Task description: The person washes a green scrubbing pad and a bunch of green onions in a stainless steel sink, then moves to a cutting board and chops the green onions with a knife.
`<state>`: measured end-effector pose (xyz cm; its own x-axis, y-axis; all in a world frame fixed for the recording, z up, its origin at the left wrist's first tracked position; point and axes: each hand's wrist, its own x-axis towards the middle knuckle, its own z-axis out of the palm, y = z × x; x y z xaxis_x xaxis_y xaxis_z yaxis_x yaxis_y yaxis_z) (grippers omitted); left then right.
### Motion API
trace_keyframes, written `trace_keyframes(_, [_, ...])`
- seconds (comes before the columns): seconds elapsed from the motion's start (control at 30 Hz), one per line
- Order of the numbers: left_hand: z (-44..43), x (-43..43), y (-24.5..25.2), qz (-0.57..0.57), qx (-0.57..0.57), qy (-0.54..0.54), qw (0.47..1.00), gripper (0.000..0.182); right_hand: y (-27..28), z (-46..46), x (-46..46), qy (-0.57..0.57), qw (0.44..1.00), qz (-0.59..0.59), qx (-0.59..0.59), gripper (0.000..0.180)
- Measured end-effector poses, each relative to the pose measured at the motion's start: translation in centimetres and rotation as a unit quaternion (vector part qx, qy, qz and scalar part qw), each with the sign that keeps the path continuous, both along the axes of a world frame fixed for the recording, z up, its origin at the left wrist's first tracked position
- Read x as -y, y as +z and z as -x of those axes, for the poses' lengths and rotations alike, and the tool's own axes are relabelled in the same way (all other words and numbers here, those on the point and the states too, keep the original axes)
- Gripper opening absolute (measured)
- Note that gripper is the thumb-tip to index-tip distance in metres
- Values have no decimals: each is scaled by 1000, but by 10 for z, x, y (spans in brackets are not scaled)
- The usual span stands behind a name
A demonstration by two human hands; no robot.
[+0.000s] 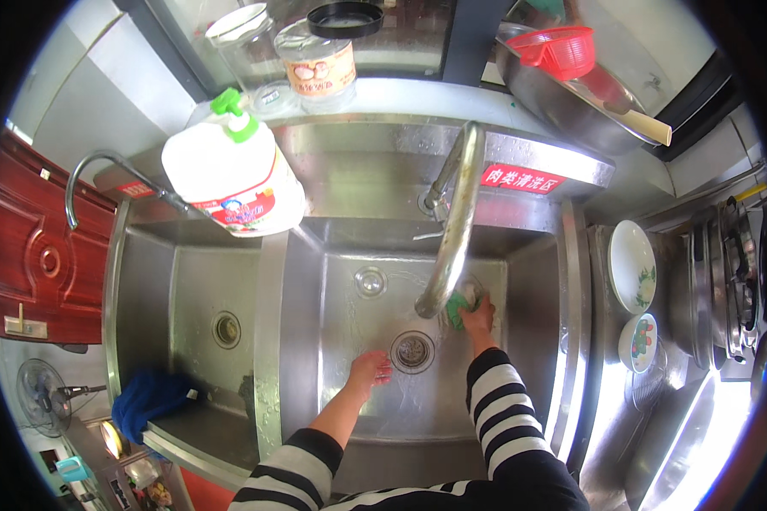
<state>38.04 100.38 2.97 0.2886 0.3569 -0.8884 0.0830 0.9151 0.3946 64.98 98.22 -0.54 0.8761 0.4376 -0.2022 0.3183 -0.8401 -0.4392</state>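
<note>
My right hand (479, 317) is pressed around a green scrubbing cloth (455, 310) at the right side of the stainless steel sink basin (383, 409). Just beyond its fingers is a round, clear-looking item (470, 287), partly covered by the hand and cloth; its exact kind is unclear. My left hand (371, 372) hovers low with loosely curled fingers and nothing in it, left of the drain strainer (413, 352). A small round shiny piece (371, 282) lies on the basin floor farther back. The curved faucet (455, 243) arches over the basin near my right hand.
A white pump bottle (236, 179) stands on the sink's back ledge near the divider (269, 345). A blue cloth (150, 402) drapes over the left basin's edge. To the right sit a plate (631, 262) and a bowl (638, 342). A red strainer (565, 54) rests in a metal basin (537, 83).
</note>
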Motion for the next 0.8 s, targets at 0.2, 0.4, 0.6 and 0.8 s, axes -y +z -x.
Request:
trace_keyframes(0.2, [-28,-37,24,-52,17,-3,999,35,-35,52,-13,138,960,-179,-168,42])
trace_keyframes(0.4, [-34,-86,17,77,147,34,985,46,83,128,-36,155,774,-249,-562,18])
trace_keyframes(0.6, [-4,-73,-70,-254,218,2,942,35,122,183,-18,375,780,-360,-348,14])
trace_keyframes(0.8, [-75,-42,40,-66,16,187,980,33,74,105,-48,146,940,-287,-115,25])
